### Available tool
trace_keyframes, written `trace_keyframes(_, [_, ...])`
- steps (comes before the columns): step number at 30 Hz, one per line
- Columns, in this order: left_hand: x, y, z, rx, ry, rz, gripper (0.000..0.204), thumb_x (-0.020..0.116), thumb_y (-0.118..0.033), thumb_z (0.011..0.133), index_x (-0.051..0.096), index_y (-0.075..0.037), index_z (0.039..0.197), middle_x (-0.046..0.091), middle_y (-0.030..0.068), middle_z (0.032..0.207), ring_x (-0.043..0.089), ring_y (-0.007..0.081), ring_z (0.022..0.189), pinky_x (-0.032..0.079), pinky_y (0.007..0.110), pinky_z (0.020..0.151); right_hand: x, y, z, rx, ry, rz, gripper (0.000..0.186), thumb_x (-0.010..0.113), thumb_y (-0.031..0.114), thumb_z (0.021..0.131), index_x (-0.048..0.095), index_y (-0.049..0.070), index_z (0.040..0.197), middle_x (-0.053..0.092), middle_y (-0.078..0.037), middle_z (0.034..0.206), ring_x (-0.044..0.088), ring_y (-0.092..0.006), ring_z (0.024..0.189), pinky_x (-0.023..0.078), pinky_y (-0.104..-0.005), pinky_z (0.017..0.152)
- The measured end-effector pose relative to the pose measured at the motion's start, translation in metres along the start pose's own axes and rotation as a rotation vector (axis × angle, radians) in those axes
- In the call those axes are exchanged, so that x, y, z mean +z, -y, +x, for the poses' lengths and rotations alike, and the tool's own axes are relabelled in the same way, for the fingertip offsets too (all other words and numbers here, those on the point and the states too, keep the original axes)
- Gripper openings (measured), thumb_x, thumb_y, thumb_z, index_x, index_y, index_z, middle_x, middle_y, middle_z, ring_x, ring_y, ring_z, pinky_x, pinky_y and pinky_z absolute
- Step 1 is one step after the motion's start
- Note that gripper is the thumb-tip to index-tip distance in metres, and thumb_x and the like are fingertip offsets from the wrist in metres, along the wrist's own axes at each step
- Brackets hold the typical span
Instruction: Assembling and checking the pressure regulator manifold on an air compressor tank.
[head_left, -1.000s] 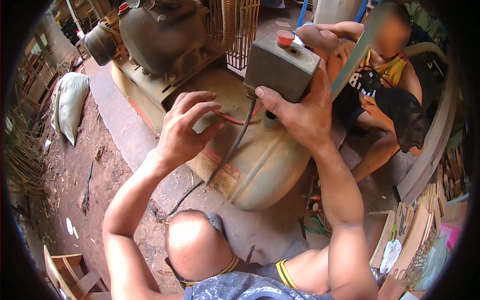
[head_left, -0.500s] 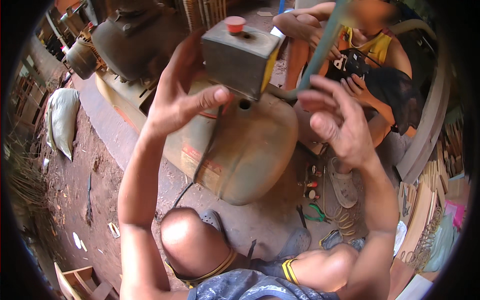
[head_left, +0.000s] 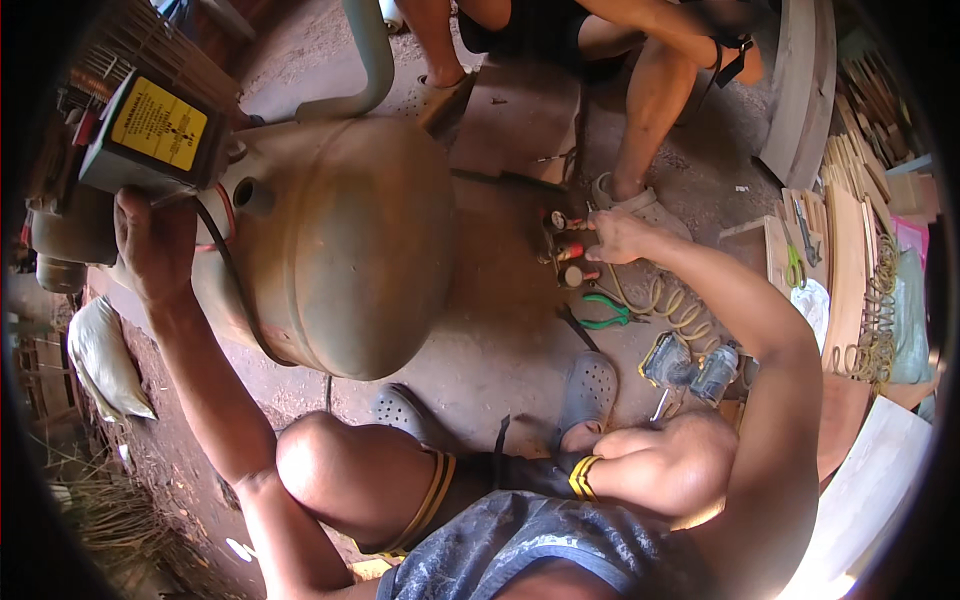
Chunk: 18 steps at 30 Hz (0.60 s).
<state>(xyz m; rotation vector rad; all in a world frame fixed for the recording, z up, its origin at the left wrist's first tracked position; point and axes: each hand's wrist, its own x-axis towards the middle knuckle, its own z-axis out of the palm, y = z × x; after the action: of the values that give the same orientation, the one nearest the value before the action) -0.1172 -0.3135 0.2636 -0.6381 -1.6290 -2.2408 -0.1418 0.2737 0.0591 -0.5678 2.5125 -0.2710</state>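
Observation:
At the left, my left hand (head_left: 158, 245) is closed at the underside of a grey pressure switch box (head_left: 140, 180) with a yellow label. The box sits beside the rounded end of a dusty metal air tank (head_left: 370, 230), which has an open round port near the box. A black cable (head_left: 232, 270) runs down from the box along the tank. My right hand (head_left: 628, 238) reaches down to the floor, its fingers bent onto a gauge manifold (head_left: 572, 250) with small round dials and red parts. Its fingertips partly hide the grip.
Green-handled pliers (head_left: 607, 312), a coiled yellowish hose (head_left: 680, 315) and a clear container (head_left: 715, 372) lie near my right knee. Across from me another person's leg (head_left: 645, 130) stands close to the manifold. Wood strips (head_left: 850, 210) are stacked at the right; a white sack (head_left: 105, 355) lies left.
My view has swung right and down. My right hand has dropped from the air to the manifold on the floor. My left hand stays by the box, now at its underside.

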Motion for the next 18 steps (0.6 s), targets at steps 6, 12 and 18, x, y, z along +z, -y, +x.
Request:
trace_keyframes(6, [0.035, -0.025, -0.004, -0.032, 0.143, 0.012, 0.060, 0.065, -0.030, 0.101, 0.046, 0.002, 0.147, 0.058, 0.0131, 0.142, 0.055, 0.0261, 0.132, 0.038, 0.042, 0.115, 0.058, 0.005, 0.049, 0.223, 0.173, 0.371, 0.052, 0.079, 0.029, 0.078, 0.063, -0.003, 0.116, 0.071, -0.025, 0.104, 0.070, -0.0382, 0.100, 0.057, -0.0443, 0.089])
trace_keyframes(12, [0.079, -0.045, 0.015, 0.112, 0.021, 0.344, 0.086, 0.072, -0.051, 0.095, 0.040, 0.006, 0.151, 0.055, 0.0167, 0.144, 0.054, 0.0253, 0.134, 0.039, 0.042, 0.116, 0.109, -0.026, 0.074, 0.135, 0.096, 0.266, 0.046, 0.082, 0.037, 0.079, 0.065, 0.000, 0.100, 0.071, -0.015, 0.110, 0.069, -0.0292, 0.105, 0.055, -0.0436, 0.087])
trace_keyframes(18, [0.069, -0.021, 0.023, 0.073, -0.071, 0.234, 0.085, 0.060, -0.063, 0.097, 0.039, -0.003, 0.153, 0.054, 0.0125, 0.148, 0.054, 0.0289, 0.135, 0.042, 0.048, 0.115, 0.117, -0.063, 0.087, -0.087, 0.143, -0.071, 0.055, 0.083, 0.047, 0.075, 0.072, 0.007, 0.111, 0.071, -0.013, 0.114, 0.064, -0.0319, 0.116, 0.050, -0.0414, 0.102])
